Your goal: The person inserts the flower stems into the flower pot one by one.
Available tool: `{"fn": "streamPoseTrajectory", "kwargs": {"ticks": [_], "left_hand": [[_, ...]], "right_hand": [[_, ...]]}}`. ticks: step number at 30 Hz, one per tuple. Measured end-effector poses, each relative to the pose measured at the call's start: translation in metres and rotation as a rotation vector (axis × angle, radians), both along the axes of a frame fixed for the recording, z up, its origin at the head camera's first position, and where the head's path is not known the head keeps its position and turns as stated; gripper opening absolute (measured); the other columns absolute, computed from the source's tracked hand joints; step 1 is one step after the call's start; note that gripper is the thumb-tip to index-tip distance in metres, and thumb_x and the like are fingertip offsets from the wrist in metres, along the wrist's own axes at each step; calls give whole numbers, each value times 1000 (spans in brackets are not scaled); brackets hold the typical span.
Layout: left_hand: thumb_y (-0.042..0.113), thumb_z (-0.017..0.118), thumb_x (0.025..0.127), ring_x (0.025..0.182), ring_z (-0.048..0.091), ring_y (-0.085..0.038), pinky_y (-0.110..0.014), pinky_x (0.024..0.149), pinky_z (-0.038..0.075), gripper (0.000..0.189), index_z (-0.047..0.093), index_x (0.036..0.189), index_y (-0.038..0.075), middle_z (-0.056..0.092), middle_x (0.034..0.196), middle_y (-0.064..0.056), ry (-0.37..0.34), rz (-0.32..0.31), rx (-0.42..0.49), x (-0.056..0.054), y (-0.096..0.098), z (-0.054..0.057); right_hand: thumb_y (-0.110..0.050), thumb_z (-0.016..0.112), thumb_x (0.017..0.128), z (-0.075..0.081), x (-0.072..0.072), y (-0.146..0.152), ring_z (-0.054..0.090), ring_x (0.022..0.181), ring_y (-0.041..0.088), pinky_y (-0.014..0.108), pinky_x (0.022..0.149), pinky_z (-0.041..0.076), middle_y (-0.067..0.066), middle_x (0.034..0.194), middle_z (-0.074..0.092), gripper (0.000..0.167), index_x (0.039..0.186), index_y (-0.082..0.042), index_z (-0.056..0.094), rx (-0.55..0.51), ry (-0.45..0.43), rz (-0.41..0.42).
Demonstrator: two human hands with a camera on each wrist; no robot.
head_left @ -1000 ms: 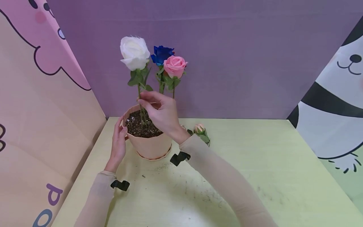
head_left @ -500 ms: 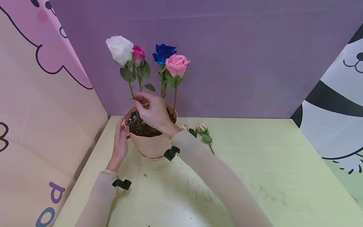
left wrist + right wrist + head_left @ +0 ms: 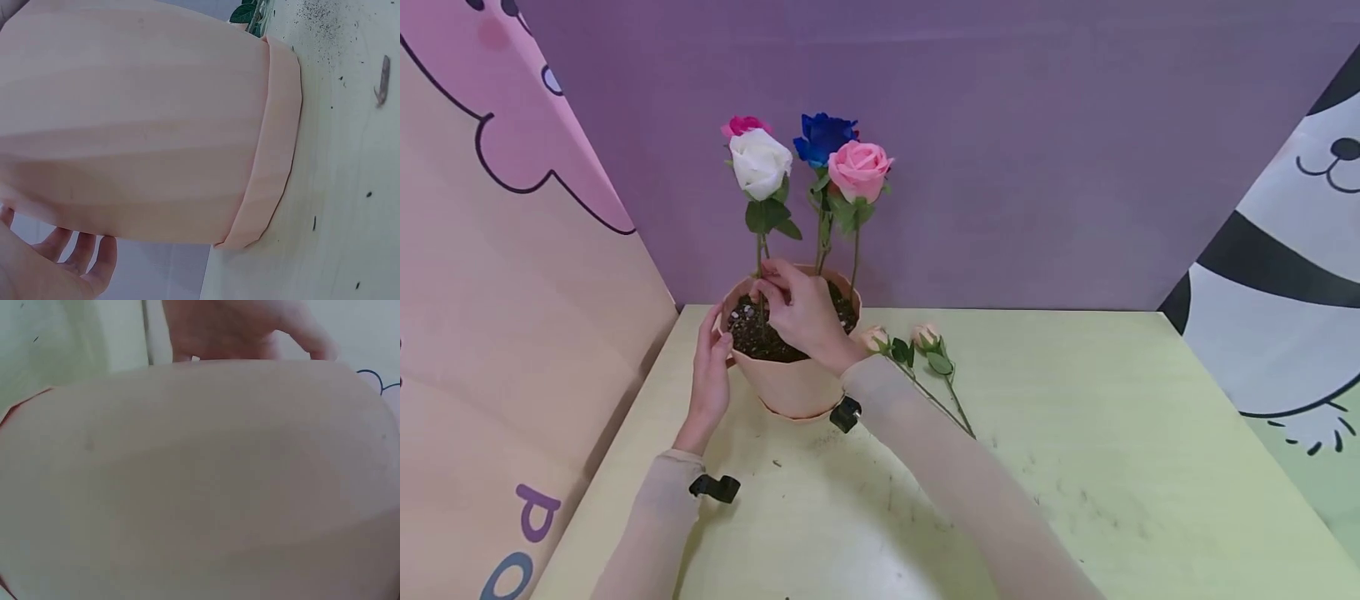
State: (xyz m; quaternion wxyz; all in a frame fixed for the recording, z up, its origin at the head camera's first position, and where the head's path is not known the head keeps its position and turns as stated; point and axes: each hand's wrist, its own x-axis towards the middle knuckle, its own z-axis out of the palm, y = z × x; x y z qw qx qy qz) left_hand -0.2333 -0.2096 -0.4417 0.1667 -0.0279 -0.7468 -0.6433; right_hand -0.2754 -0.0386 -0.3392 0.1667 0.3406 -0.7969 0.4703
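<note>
In the head view my right hand (image 3: pixel 801 312) pinches the stem of a white rose (image 3: pixel 762 164) low down, just above the dark soil (image 3: pixel 756 337) in a peach flowerpot (image 3: pixel 793 387). Behind the white bloom shows part of a magenta rose (image 3: pixel 746 125). My left hand (image 3: pixel 710 379) holds the pot's left side, thumb near the rim; the left wrist view shows its bent fingers (image 3: pixel 106 259) against the wall. A blue rose (image 3: pixel 825 139) and a pink rose (image 3: pixel 860 171) stand upright at the pot's right. The pot wall fills most of the right wrist view.
Two pale peach roses, one bloom (image 3: pixel 874 338) beside the other (image 3: pixel 926 337), lie on the table (image 3: pixel 1075 400) right of the pot, their stems partly behind the right forearm. Soil crumbs dot the tabletop. A purple backdrop (image 3: pixel 1000 167) rises behind, with printed panels either side.
The white rose leaned left, then came back right and sits lower, its bloom now overlapping the magenta one. My right hand has moved slightly down with the stem; the left stays at the pot.
</note>
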Motion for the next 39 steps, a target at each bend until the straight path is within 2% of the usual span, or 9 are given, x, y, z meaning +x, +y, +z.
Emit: {"fn": "streamPoseTrajectory", "kwargs": {"ticks": [5, 8, 11, 14, 18, 24, 28, 32, 39], "left_hand": [[24, 32, 110, 139, 50, -32, -36, 102, 45, 62, 24, 171, 18, 42, 164, -21, 2, 16, 32, 2, 5, 1], [24, 32, 110, 139, 49, -27, -37, 104, 45, 61, 25, 170, 18, 41, 165, -19, 20, 19, 46, 1, 9, 1], [23, 30, 110, 141, 48, -23, -37, 104, 45, 60, 26, 170, 19, 41, 167, -16, 30, 26, 34, 0, 9, 2], [23, 30, 110, 139, 50, -22, -33, 102, 46, 60, 26, 170, 20, 43, 165, -17, 36, 17, 30, -2, 9, 5], [25, 30, 112, 138, 51, -26, -30, 100, 46, 59, 25, 170, 19, 43, 164, -20, 36, 8, 5, -4, 8, 7], [23, 29, 112, 145, 46, -33, -30, 99, 45, 60, 23, 171, 19, 36, 170, -15, 15, 25, 9, 4, 6, 1], [25, 31, 112, 142, 47, -19, -29, 100, 45, 60, 23, 171, 21, 36, 171, -14, 4, 14, 22, 6, 3, 3], [23, 31, 112, 128, 52, -3, -26, 99, 46, 60, 22, 171, 21, 41, 167, -18, -11, 5, 14, 8, 2, 3], [25, 33, 111, 124, 52, -1, -27, 99, 45, 60, 26, 170, 20, 43, 164, -20, 10, 23, 21, 7, 4, 2]], "right_hand": [[-9, 58, 108, 2, 4, 2, 79, 103, 24, 27, 89, 63, 14, 114, 80, 26, 130, 3, 68, 32, 26, -15], [-10, 57, 109, 5, 5, 3, 79, 92, 19, 20, 77, 60, 10, 108, 81, 22, 125, -1, 69, 64, 29, -34], [-13, 56, 110, 8, 4, 4, 72, 74, 14, 16, 60, 46, 4, 99, 81, 16, 116, -8, 70, 118, 33, -36], [-13, 57, 109, 11, 3, 5, 67, 68, 11, 17, 56, 41, 2, 93, 80, 14, 108, -11, 70, 141, 41, -43], [-14, 57, 109, 11, 2, 4, 67, 69, 10, 17, 58, 43, 3, 94, 80, 14, 110, -10, 70, 155, 44, -30], [-16, 55, 111, 3, 6, -1, 74, 82, 12, 14, 66, 52, 5, 102, 80, 21, 125, -5, 67, 184, 10, 52], [-20, 57, 110, 5, 11, -3, 77, 93, 13, 16, 78, 58, 5, 109, 80, 25, 129, -6, 65, 162, -33, 50], [-24, 63, 108, 5, 15, -3, 77, 96, 10, 17, 83, 59, 4, 113, 80, 26, 128, -9, 67, 84, -108, 24], [-29, 70, 104, 5, 17, 1, 77, 102, 14, 19, 87, 60, 6, 119, 79, 32, 129, -8, 72, -52, -170, -37]]}}
